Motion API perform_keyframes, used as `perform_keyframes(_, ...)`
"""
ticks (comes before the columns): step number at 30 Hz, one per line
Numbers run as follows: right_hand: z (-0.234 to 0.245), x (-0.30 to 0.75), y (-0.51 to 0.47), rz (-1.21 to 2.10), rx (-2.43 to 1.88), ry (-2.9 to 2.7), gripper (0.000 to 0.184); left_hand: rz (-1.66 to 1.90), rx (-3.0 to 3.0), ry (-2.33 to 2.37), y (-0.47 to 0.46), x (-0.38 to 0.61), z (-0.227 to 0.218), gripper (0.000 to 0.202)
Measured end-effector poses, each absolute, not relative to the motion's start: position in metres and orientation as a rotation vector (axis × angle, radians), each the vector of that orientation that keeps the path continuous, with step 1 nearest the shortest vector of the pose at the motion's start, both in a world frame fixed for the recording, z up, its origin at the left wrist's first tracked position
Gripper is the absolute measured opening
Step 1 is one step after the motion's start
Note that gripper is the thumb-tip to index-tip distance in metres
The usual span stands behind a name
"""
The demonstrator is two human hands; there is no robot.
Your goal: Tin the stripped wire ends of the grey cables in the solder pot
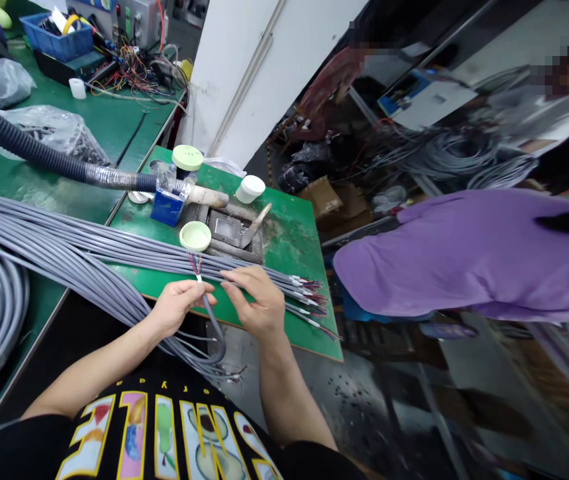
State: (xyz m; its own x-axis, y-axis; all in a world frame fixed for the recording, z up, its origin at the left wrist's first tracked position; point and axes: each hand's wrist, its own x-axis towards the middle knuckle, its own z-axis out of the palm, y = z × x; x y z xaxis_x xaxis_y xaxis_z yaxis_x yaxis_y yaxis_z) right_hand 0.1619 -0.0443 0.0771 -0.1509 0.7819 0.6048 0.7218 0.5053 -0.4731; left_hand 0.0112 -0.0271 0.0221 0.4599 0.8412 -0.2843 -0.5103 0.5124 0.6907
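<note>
L hand point(179, 307) pinching grey cable point(210, 317)

On the black T-shirt point(164, 433) of the person, at about 6 o'clock of the view, stand big yellow-edged letters point(132, 427) filled with pictures of fruit. The camera sees them from above and the lens bends them, so the reading is not sure, but the last ones are perhaps "N" and "S". Above them runs a row of small yellow letters point(152, 383), perhaps "O T Y". The grey control box point(137, 23) at 11 o'clock has small marks, which I cannot read.
</note>
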Motion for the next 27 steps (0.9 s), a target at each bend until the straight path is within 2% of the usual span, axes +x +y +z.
perform_keyframes(7,0.061,0.170,-0.049,0.080,-0.974,-2.142,0.034,0.898,0.462,0.556,-0.023,0.010,0.025,0.037)
perform_keyframes(13,0.052,0.171,-0.047,-0.006,-0.893,-2.187,0.029,0.879,0.467,0.546,-0.021,0.010,0.031,0.039)
perform_keyframes(17,0.057,0.177,-0.033,-0.046,-0.999,-2.015,0.021,0.971,0.813,0.652,-0.023,0.000,0.039,0.041)
perform_keyframes(22,0.069,0.180,-0.001,-0.096,-1.145,-1.817,0.017,1.419,1.603,0.787,-0.029,-0.019,0.044,0.014)
perform_keyframes(25,0.073,0.178,0.019,-0.051,-1.164,-1.806,0.015,1.700,1.974,0.572,-0.033,-0.023,0.045,0.007)
perform_keyframes(27,0.074,0.176,0.031,-0.004,-1.194,-1.832,0.015,1.710,2.069,0.346,-0.038,-0.020,0.045,0.005)
